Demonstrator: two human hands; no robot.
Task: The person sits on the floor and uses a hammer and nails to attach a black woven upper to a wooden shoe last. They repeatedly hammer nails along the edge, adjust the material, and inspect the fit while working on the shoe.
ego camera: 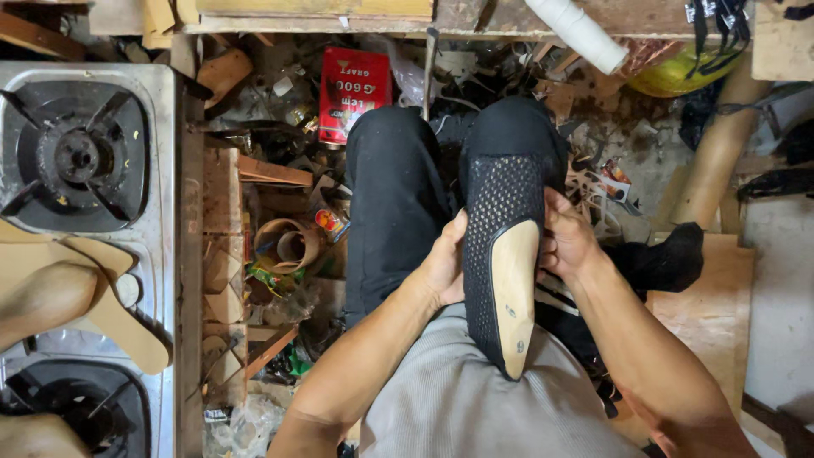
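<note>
The left hand [443,265] is gripping the left edge of a black mesh shoe [502,246], fingers curled around it. The shoe is lying sole-up on the lap, its long axis running lengthwise, pointed toe toward the person. The right hand [566,242] is clasping its right edge.

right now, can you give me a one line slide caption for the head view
Both hands, left and right, grip a black mesh shoe upper on a wooden form over the lap.

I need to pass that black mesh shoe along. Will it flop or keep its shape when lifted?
The black mesh shoe probably keeps its shape: a wooden form fills it. Both the left hand and right hand grip its sides. The mesh likely isn't slippery.
</note>
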